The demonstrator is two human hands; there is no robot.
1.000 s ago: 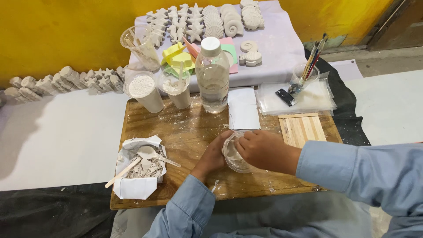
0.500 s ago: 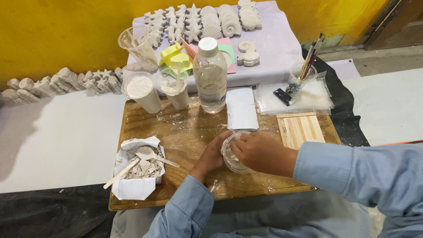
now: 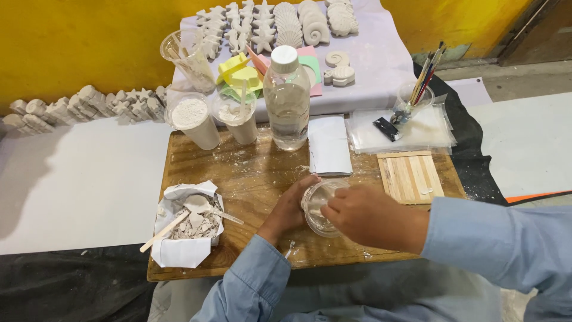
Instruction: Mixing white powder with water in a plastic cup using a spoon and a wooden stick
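We hold a clear plastic cup (image 3: 319, 206) between our hands, low on the desk (image 3: 250, 173). Our left hand (image 3: 290, 209) wraps its side and grips it; our right hand (image 3: 369, 216) covers its other side, fingers curled at the rim. Left of the left hand lies a paper wrap (image 3: 179, 250) of white crumbs with a wooden stick (image 3: 164, 231). Beyond the hands stand a water bottle (image 3: 287, 98), a white card (image 3: 329, 152) and two cups of white powder (image 3: 193, 122). Beyond the right hand lies a panel of sticks (image 3: 411, 176).
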